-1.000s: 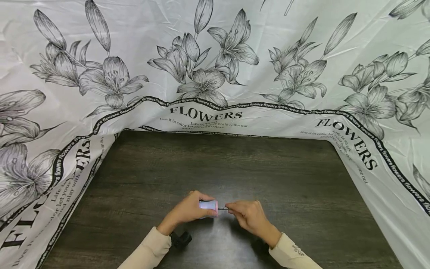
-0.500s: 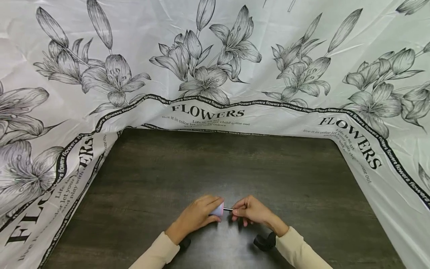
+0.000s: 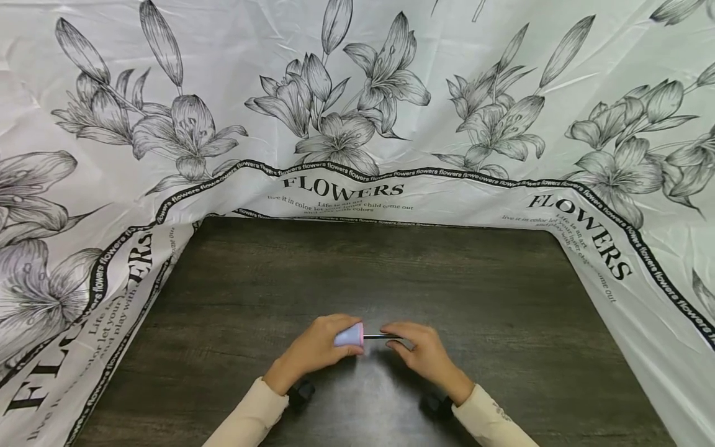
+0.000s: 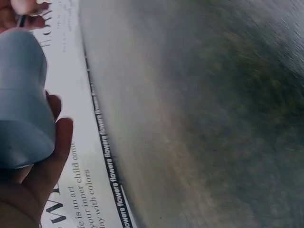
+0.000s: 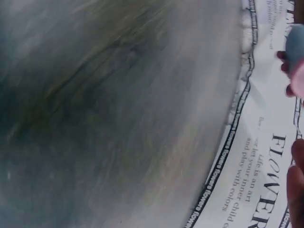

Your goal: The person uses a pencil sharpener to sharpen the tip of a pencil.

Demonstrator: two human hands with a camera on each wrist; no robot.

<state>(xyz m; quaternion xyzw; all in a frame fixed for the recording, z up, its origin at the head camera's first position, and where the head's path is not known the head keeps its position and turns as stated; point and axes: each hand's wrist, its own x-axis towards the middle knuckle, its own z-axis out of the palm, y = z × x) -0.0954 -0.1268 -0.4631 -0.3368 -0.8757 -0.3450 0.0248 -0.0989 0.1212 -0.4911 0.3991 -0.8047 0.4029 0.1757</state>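
Note:
In the head view my left hand (image 3: 315,344) grips a waisted, pale blue holder (image 3: 349,336) with a pink rim, lying sideways with its rim facing right. A thin dark stick (image 3: 373,336) juts straight out of the pink end. My right hand (image 3: 419,351) has thumb and fingers curled around the stick's outer part, a short gap away from the rim. The left wrist view shows the holder's smooth, broad base (image 4: 23,142) against my fingers. In the right wrist view the pink rim (image 5: 298,83) appears at the right edge. The stick's inner end is hidden inside the holder.
Both hands are over the dark wooden table (image 3: 357,273). A white cloth (image 3: 447,205) with printed flowers and lettering borders it at the back and both sides. Black wrist straps (image 3: 301,392) show below the sleeves.
Both hands shifted right and then back left with the holder. The right hand's fingers have loosened and moved outward along the stick, and more of the stick shows between rim and hand.

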